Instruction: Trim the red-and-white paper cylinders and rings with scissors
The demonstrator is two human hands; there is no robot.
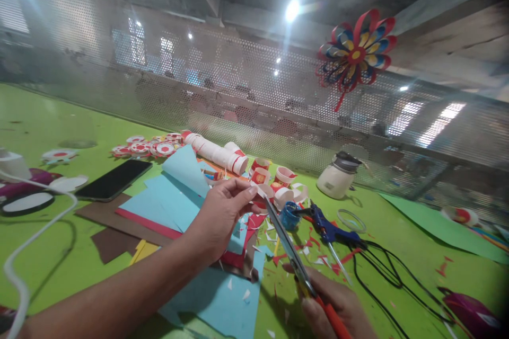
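Note:
My left hand (225, 212) is closed in a pinch on a small white paper piece (261, 190), held above the table. My right hand (332, 296) is wrapped round the orange-red handles of a pair of scissors (289, 246). The blades point up and away, with their tips at the paper piece. Part of that piece is hidden by my fingers. Below my left hand lie light blue paper sheets (159, 204), over red and brown sheets. Small paper scraps are scattered under the scissors.
Right of the scissors lie a blue glue gun (328, 230) and its black cable. A black phone (115, 180) lies left. Behind are paper cups (260, 176), a white paper roll (217, 152) and a white jug (337, 177). A paper flower (357, 54) hangs above a perforated screen (238, 85).

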